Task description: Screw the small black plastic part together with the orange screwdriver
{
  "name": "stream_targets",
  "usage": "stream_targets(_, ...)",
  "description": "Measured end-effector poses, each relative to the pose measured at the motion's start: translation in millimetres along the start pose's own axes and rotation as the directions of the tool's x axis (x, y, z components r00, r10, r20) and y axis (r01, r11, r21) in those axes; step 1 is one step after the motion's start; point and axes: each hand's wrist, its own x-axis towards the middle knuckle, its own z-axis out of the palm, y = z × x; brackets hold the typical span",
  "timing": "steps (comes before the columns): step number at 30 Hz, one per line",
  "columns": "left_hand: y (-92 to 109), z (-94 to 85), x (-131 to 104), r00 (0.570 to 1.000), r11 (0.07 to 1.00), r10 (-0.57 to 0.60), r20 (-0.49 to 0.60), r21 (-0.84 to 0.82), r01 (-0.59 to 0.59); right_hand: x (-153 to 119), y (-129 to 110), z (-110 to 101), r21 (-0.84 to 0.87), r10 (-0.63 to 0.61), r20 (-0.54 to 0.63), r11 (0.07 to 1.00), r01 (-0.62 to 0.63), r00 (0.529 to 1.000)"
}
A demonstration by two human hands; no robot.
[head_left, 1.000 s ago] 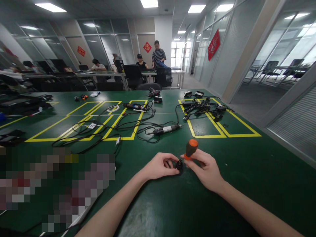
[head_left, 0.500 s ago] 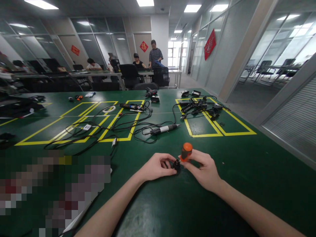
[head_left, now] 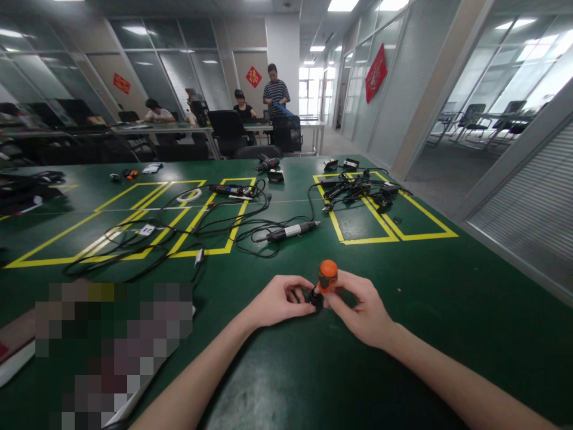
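On the green table, my left hand (head_left: 284,301) closes its thumb and fingers on a small round black part (head_left: 315,298). An orange and grey screwdriver (head_left: 328,277) is in my right hand (head_left: 362,304), gripped by the handle between thumb and fingers. Its handle tilts up to the right, and the short shaft points down to the top of the black part. The exact contact of the tip is too small to tell.
Beyond my hands lies a corded electric screwdriver (head_left: 293,231) with looping black cables. Black assemblies (head_left: 353,186) lie inside yellow tape at the far right. A cordless drill (head_left: 267,163) lies at the back. Blurred-out items (head_left: 134,352) are at the front left.
My right hand has shifted slightly left, bringing the screwdriver from beside the black part to over its top. My left hand keeps its hold. The view has turned slightly.
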Motion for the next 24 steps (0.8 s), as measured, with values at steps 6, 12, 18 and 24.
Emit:
stream_targets(6, 3.0, 0.1, 0.2, 1.000, 1.000, -0.019, 0.000, -0.002, 0.019, -2.8, 2.7, 1.6, 0.062, 0.075, 0.018, 0.995, -0.076, 0.997)
stream_targets(12, 3.7, -0.2, -0.2, 1.000, 1.000, -0.018, -0.001, 0.010, 0.018, -3.7, 7.7, 2.9, 0.073, 0.112, -0.049, 0.991, -0.108, 0.992)
stream_targets(18, 1.5, -0.6, -0.1, 1.000, 1.000, -0.005, 0.006, 0.016, 0.005, -1.2, 6.9, 2.6, 0.050, 0.106, -0.108, 0.994, -0.101, 0.989)
stream_targets(24, 1.3, 0.1, -0.2, 1.000, 1.000, -0.012, 0.001, 0.015, 0.012, -2.8, 11.8, 5.7, 0.257, 0.222, -0.075, 0.946, -0.196, 0.972)
